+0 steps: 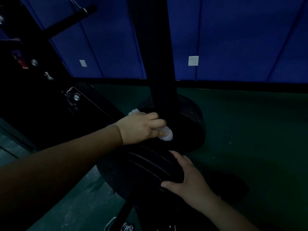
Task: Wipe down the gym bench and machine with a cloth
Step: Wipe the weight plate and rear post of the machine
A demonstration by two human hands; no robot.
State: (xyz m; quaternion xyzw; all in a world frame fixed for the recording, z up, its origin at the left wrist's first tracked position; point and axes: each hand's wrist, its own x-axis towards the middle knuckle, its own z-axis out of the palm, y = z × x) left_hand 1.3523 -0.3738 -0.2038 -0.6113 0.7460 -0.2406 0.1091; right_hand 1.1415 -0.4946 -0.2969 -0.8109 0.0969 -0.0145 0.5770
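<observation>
Dim room. Black upright post of the machine is the landmark. Left hand sits right at the post's base, fingers curled round a white cloth, pressing it onto the black padded seat just below the post. Cloth pokes out both sides of the fist. Right hand is nearer the onlooker than the post, fingers spread w/ thumb out, resting on the pad's edge. Wall socket is right of the post, on the blue wall.

Dark green floor, black weight plates on it
</observation>
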